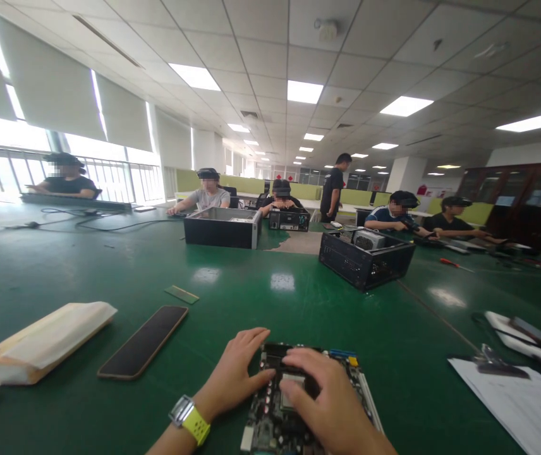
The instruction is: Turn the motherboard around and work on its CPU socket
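Observation:
A motherboard (270, 420) lies flat on the green table just in front of me. Along its upper left edge rests my left hand (235, 366), fingers stretched out and thumb reaching onto the board; a watch with a yellow-green strap (189, 418) is on that wrist. Over the middle of the board hovers my right hand (325, 398), its thumb and fingers bent but apart. Beneath the thumb is a silver square processor (294, 381), partly covered; whether the thumb presses on it I cannot tell. The right hand also hides much of the board's right half.
To the left lie a phone (145, 341), a memory stick (182, 294) and a tissue pack (43, 341). At right are a clipboard (512, 392) and a screwdriver (450, 262). Open computer cases (365, 259) (218, 230) stand farther back. Several people sit or stand beyond.

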`<control>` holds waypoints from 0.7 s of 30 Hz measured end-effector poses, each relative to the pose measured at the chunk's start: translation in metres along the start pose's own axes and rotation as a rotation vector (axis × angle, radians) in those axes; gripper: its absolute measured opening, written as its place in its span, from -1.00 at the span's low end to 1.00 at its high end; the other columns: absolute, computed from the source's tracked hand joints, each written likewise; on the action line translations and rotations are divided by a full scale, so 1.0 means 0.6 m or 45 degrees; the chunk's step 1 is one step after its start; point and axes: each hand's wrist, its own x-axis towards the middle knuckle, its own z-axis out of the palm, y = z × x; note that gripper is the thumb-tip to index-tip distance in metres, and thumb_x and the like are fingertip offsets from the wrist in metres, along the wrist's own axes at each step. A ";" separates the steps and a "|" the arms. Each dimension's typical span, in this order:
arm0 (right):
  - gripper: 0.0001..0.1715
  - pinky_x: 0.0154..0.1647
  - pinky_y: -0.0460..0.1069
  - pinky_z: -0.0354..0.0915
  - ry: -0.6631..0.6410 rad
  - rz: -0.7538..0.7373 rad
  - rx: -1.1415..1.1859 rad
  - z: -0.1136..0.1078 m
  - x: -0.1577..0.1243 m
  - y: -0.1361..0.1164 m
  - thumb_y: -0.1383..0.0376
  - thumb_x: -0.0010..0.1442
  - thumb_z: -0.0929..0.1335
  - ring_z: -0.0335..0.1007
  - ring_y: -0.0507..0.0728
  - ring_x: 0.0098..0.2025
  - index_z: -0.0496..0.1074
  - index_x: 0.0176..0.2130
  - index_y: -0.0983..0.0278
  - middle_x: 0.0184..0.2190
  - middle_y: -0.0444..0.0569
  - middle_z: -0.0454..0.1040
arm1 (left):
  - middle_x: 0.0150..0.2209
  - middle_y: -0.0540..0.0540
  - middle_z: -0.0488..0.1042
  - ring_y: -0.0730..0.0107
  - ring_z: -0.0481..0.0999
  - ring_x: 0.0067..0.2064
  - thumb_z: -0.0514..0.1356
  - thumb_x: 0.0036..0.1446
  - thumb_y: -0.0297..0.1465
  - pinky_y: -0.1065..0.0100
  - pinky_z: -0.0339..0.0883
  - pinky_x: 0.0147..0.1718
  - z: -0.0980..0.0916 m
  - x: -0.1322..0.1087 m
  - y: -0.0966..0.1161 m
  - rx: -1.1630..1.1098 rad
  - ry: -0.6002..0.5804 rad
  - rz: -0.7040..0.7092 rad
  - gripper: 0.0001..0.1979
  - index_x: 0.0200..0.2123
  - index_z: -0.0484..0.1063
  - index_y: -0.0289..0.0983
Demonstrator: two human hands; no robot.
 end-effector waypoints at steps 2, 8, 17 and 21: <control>-0.54 0.19 0.03 0.02 0.114 0.078 -0.116 -0.015 0.021 0.038 0.06 0.13 0.28 0.19 0.18 0.15 0.45 -0.04 0.20 0.07 -0.02 0.38 | 0.16 -0.14 0.29 0.11 0.20 0.17 0.26 0.00 -0.26 0.07 0.06 0.16 0.003 -0.001 -0.002 0.006 -0.068 0.009 -0.34 0.18 0.17 -0.14; -0.61 0.01 0.00 0.17 -0.050 0.238 -0.210 -0.016 0.051 0.144 0.16 0.11 0.29 0.35 0.15 -0.06 0.49 -0.12 0.25 -0.13 0.00 0.50 | 0.04 -0.13 0.40 0.14 0.30 0.07 0.23 0.03 -0.29 0.10 0.13 0.09 0.000 0.000 0.001 -0.027 -0.082 -0.027 -0.46 0.11 0.26 -0.15; -0.76 -0.13 -0.03 0.18 -0.012 0.199 -0.106 0.009 0.035 0.124 0.29 0.06 0.27 0.37 0.11 -0.21 0.53 -0.34 0.18 -0.33 -0.13 0.53 | -0.37 -0.05 0.45 0.26 0.38 -0.24 0.12 0.07 -0.42 0.29 0.25 -0.21 -0.013 0.006 0.021 0.013 -0.017 -0.044 -0.92 -0.41 0.42 -0.21; -0.73 -0.14 -0.03 0.19 0.001 0.200 -0.056 0.010 0.036 0.123 0.30 0.08 0.24 0.37 0.11 -0.25 0.52 -0.33 0.19 -0.33 -0.11 0.53 | -0.37 -0.04 0.44 0.27 0.37 -0.24 0.11 0.03 -0.44 0.29 0.26 -0.22 -0.013 0.005 0.021 -0.044 0.004 -0.047 -0.92 -0.43 0.40 -0.21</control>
